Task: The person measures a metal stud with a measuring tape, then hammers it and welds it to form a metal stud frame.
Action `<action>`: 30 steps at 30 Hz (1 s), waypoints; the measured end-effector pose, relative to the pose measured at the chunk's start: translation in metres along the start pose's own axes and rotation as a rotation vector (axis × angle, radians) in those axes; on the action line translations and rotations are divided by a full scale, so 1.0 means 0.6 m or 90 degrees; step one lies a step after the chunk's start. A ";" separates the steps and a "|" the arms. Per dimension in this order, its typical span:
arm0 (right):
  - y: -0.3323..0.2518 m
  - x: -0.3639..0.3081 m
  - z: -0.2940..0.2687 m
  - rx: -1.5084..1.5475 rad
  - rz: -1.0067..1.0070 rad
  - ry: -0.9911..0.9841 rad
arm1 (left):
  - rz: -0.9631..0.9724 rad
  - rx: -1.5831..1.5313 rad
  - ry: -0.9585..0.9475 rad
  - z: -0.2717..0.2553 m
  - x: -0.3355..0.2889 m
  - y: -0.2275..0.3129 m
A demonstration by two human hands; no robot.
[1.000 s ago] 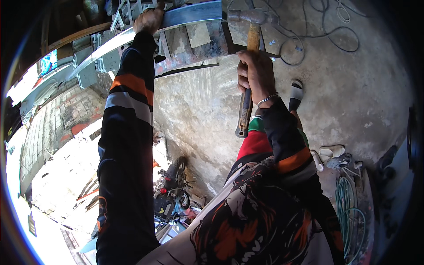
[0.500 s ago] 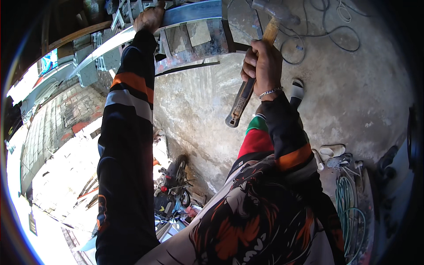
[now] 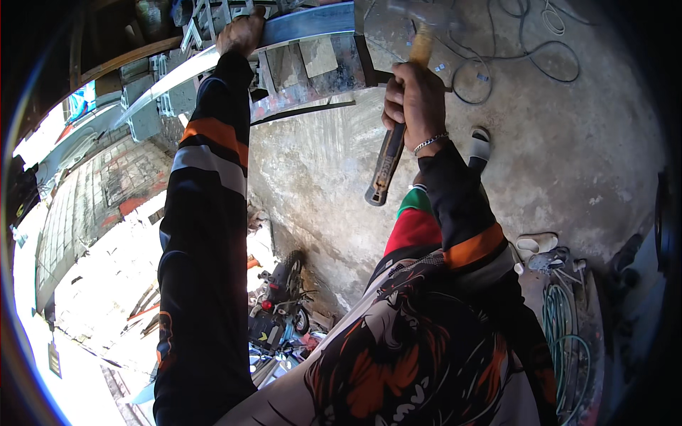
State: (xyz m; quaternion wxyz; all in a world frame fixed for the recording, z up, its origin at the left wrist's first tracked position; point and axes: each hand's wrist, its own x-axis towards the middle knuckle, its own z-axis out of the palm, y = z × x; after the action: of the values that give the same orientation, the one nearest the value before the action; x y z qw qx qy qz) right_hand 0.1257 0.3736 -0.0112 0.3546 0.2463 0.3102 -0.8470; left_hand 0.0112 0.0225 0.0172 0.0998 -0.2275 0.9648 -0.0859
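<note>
My right hand [image 3: 419, 105] is wrapped round the handle of a hammer [image 3: 386, 167]. The hammer's head, blurred, is near the top edge of the view, just right of the end of a long metal bar [image 3: 309, 27]. At the upper left my left hand [image 3: 241, 33] grips this shiny bar, its fingers curled over the far side and partly hidden. Beneath the bar is a metal frame [image 3: 348, 64] with square openings, its surface worn and stained.
Dark cable [image 3: 550, 48] lies coiled on the concrete floor [image 3: 568, 142] at the upper right. Pale shoes [image 3: 538, 243] and a green hose [image 3: 553, 312] lie at the lower right. A motorbike [image 3: 284, 284] stands lower left of centre, near bright rubble [image 3: 106, 284].
My right hand has moved slightly left, and the hammer has swung left and up, its head now closer to the bar's end. My left hand stays on the bar.
</note>
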 end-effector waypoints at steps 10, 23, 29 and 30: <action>0.001 -0.001 0.001 -0.031 -0.002 0.040 | 0.351 0.289 0.243 0.076 0.045 -0.085; 0.003 0.005 -0.005 -0.017 0.044 -0.015 | 0.394 0.323 0.224 0.096 0.066 -0.109; 0.000 0.006 -0.007 -0.019 0.057 -0.035 | 0.336 0.406 0.187 0.087 0.057 -0.090; -0.002 0.007 -0.008 -0.004 0.032 -0.008 | 0.336 0.406 0.192 0.086 0.054 -0.086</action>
State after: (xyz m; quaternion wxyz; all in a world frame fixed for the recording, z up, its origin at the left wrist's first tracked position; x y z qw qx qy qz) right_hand 0.1231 0.3755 -0.0166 0.3784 0.2471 0.3046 -0.8384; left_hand 0.0163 -0.0440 -0.0264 0.0414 0.0837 0.9190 -0.3830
